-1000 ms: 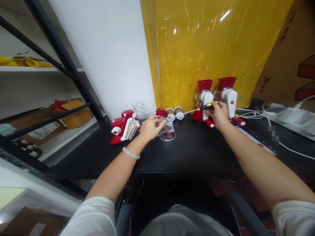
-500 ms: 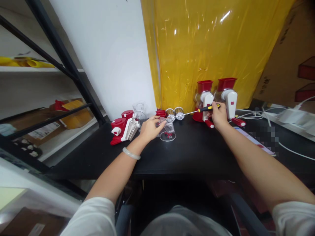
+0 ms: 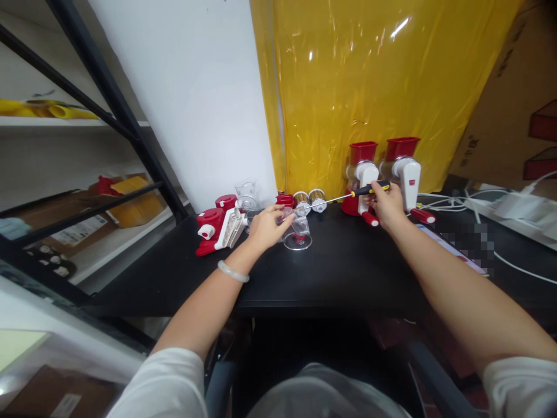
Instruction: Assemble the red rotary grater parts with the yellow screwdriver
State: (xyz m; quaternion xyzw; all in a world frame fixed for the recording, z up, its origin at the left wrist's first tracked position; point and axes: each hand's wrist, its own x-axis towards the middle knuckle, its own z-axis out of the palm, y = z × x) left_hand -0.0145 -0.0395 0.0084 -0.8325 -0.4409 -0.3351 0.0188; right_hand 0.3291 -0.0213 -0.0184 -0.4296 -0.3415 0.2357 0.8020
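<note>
My left hand [image 3: 268, 227] is closed round a clear plastic grater housing [image 3: 298, 235] lying on its side on the black table. In my right hand [image 3: 386, 203] is a black and yellow screwdriver [image 3: 369, 189], its long shaft pointing left. The screwdriver's tip reaches the housing near my left fingertips; exactly what it touches is too small to tell. Just behind stand two grater drums [image 3: 317, 200] and a red part [image 3: 285, 199]. Two whole rotary graters [image 3: 402, 168] with red hoppers and white crank arms stand beside and behind my right hand.
Red bases with white crank handles [image 3: 226, 229] lie left of my left hand, near a clear housing [image 3: 247, 193]. To the right are a phone [image 3: 452, 249], white cables [image 3: 500, 251] and a power strip [image 3: 517, 212]. A black-framed shelf [image 3: 117, 122] borders the left.
My right hand's fingers have shifted slightly on the screwdriver handle. My left hand and the clear housing keep almost the same place.
</note>
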